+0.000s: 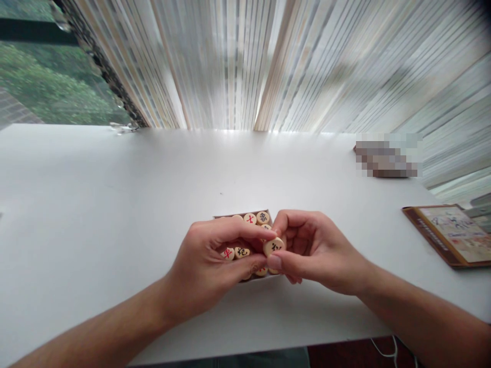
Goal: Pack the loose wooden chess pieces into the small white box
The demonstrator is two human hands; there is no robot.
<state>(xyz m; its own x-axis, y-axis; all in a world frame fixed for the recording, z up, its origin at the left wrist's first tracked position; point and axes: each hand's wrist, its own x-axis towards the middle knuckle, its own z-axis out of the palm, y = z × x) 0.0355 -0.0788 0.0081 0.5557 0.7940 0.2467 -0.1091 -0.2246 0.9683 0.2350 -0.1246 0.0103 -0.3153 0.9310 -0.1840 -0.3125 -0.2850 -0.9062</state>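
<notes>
A small box (271,214) of round cream Chinese chess pieces, marked in red or black, lies on the white table near its front edge. Over the box's right part, a piece with a black character (273,247) is pinched by the thumb and fingers of my right hand (312,250). My left hand (217,253) reaches across the box from the left, thumb and index fingertips touching or very near the same piece. Between its thumb and index, a red-marked piece (227,253) and a black-marked one (242,252) show. My left hand covers much of the box.
A brown-framed booklet or board (448,236) lies at the table's right edge, with a pixelated brown object (387,159) farther back. Striped curtains (245,66) hang behind the white table (95,204). A white cable (384,353) shows below the front edge.
</notes>
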